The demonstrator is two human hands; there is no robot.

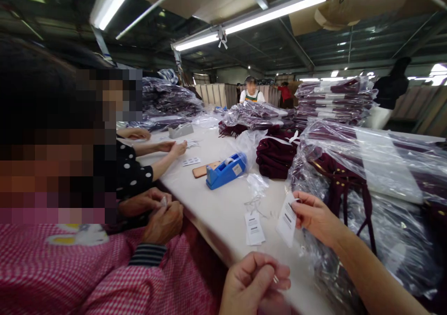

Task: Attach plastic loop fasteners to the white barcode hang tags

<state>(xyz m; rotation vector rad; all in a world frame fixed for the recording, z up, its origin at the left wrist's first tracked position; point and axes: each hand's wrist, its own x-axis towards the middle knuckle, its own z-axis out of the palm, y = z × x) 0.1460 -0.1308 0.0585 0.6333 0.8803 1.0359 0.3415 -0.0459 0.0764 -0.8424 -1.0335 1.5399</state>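
- A white barcode tag (287, 221) was pinched between thumb and fingers of the right hand (314, 217), held up just above the tabletop (223, 203) edge and right in front of the bagged clothes (366, 180).
- The left hand (254, 282) was curled shut low in the view, fingertips pressed together; something tiny and shiny seemed to be pinched there, but what it was couldn't be told.
- A second tag (254, 229) was lying flat on the tabletop, just left of the held one, with a few thin loose bits scattered above it.
- A blue tape dispenser (226, 170) was parked farther up, with a tan phone (204, 169) touching its left end.
- Dark red folded clothes (275, 157) were stacked behind the dispenser, and more bagged piles (335, 101) were heaped farther back.
- On the left, a co-worker's hands (159, 212) in a pink checked sleeve (104, 273) were clasped together at the tabletop edge; another person's hand (178, 148), polka dot top, was rested on the tabletop near some small stickers (191, 161).
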